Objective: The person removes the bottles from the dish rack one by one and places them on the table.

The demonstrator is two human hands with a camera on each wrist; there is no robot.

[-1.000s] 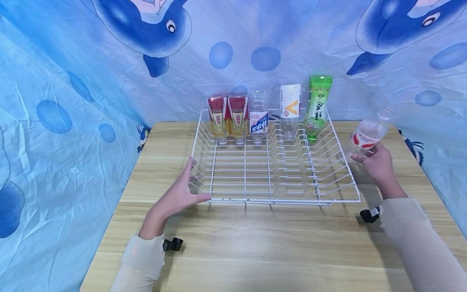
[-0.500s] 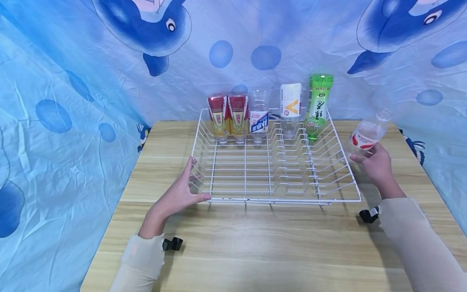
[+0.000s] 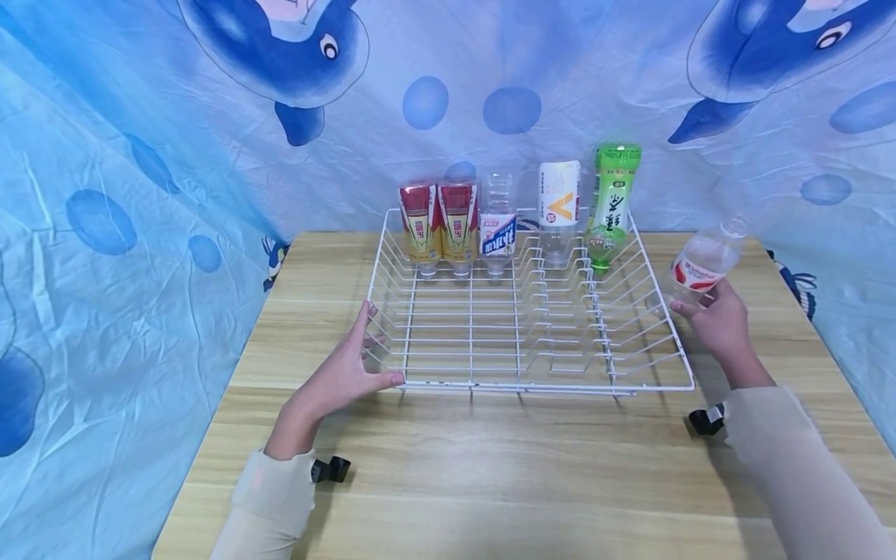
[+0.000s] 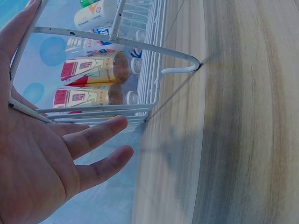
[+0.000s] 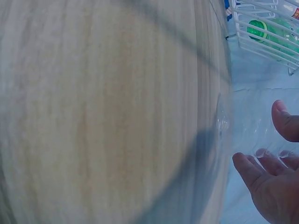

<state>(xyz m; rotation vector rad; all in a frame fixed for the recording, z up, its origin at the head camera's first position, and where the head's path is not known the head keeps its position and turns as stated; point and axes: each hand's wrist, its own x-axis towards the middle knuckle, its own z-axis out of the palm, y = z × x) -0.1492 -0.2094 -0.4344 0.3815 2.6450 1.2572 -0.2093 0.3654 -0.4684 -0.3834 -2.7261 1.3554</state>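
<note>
My left hand (image 3: 341, 377) rests at the near left corner of a white wire dish rack (image 3: 532, 386), touching its rim. In the left wrist view, its fingers (image 4: 100, 133) reach out nearly straight beside the wires. My right hand (image 3: 724, 320) holds a clear plastic bottle (image 3: 696, 274) with a red and white label low on its body, right of the rack. The neck points up and leans away to the right. In the right wrist view, thumb and fingers (image 5: 250, 170) curve round the see-through bottle, whose base is at the table.
Along the rack's back stand upside-down bottles: two red-and-gold ones (image 3: 458, 222), a clear one with a blue label (image 3: 498, 233), a white-labelled one (image 3: 558, 194) and a green one (image 3: 612, 202). Blue dolphin-print cloth (image 3: 462, 47) hangs behind the wooden table (image 3: 504, 482).
My right hand has shifted very slightly left with the bottle, and the bottle's neck sits a little lower and further left. My left hand and the rack stay where they were.
</note>
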